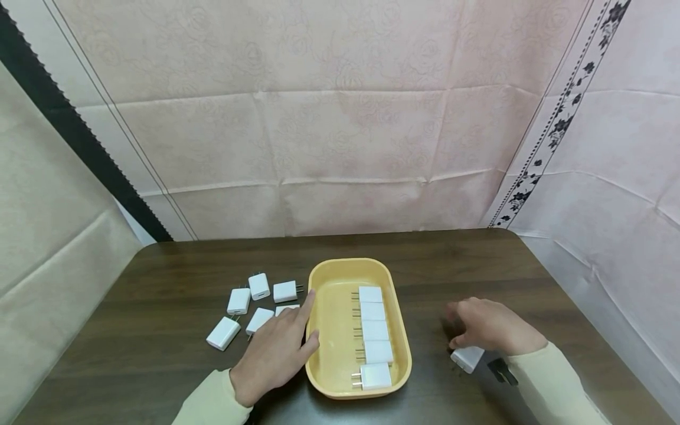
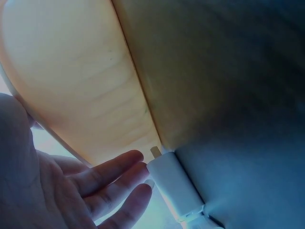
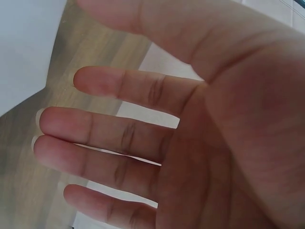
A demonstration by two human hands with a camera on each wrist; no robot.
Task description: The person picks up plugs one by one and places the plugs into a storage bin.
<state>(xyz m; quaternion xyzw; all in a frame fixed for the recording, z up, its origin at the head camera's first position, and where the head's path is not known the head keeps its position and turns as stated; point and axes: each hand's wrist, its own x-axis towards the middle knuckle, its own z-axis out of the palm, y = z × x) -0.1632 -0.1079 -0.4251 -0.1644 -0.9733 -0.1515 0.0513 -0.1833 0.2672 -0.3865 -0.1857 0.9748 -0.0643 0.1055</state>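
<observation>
A yellow tray [image 1: 332, 354] holds several white charger plugs [image 1: 374, 330] in a column along its right side, prongs facing left. My left hand [image 1: 278, 354] rests at the tray's left rim, index finger extended along it and thumb over it. In the left wrist view, its other fingers [image 2: 112, 176] lie loosely bent near a white charger plug [image 2: 174, 183]. To the right of the tray, my right hand [image 1: 491, 324] is over another white charger plug [image 1: 467, 358]. The right wrist view shows its fingers [image 3: 105, 126] extended, apart from a white surface [image 3: 26, 47] at the left edge.
Several more white charger plugs [image 1: 239, 301] lie scattered left of the tray, some partly hidden by my left hand. A dark wooden table [image 1: 133, 348] carries everything. Patterned cloth [image 1: 345, 136] hangs behind it and on both sides. Beside my right wrist is a small black object [image 1: 502, 372].
</observation>
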